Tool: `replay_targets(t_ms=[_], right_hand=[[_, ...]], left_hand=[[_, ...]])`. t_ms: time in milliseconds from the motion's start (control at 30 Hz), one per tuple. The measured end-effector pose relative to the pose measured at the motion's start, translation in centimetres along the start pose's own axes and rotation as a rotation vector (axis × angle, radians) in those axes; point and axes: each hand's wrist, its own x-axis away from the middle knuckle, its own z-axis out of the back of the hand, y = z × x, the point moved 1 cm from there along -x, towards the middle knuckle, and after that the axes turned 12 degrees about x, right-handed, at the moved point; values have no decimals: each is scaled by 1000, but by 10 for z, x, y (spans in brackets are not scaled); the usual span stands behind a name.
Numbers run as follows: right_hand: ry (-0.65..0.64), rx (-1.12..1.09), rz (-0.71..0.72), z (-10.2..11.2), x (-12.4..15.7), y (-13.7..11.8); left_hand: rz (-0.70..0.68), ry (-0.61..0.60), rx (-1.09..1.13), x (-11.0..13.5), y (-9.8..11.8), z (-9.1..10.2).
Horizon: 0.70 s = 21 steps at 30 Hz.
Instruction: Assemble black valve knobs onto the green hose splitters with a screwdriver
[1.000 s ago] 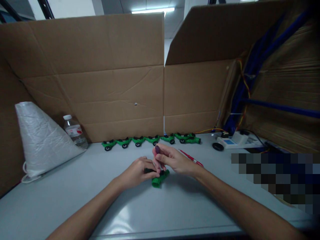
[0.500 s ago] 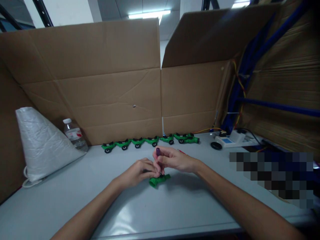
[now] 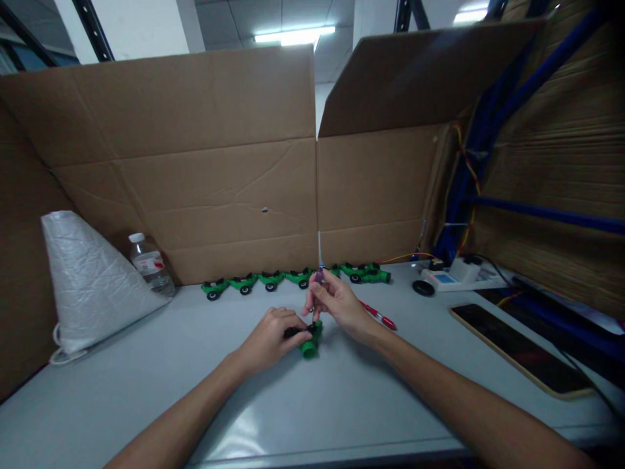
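Your left hand (image 3: 274,337), fingers closed on the green toy (image 3: 309,349) low over the table (image 3: 336,410), seems to steady it beneath the near-upright screwdriver (image 3: 319,276) pinched in your right hand (image 3: 339,305), its tip hard to make out.

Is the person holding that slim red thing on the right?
No, the slim red thing lies on the table, while the right fingers grip a purple-handled tool.

Bare L hand (image 3: 273,335) partly hides green-&-black plastic pc (image 3: 309,350); tip of purple-handled tool (image 3: 319,276) too small to tell. Bare R hand (image 3: 339,306) blocks end of red pen-shaped tool (image 3: 379,315). Forearms (image 3: 195,404) cut off @ btm.
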Motion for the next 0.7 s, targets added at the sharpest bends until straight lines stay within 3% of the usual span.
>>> replay_targets(t_ms=[100,167,233,333,467,600,700], right_hand=[[192,247,-23,26,-6,0],[261,640,-75,45,-8,1],[222,1033,-195,58,-7,4],[66,1380,-371,66,-3,8],[-21,1562,-491,63,4,7],[-111,1611,-536,62,8,8],[-155,1617,-574,62,9,11]], left_hand=[[-39,-32,83,-1,0,7],[-35,-48,121,0,1,10],[-22,-48,132,1,5,13],[-16,-51,119,2,11,19],[11,-3,70,3,9,26],[113,88,24,4,-2,28],[159,89,34,4,-6,29]])
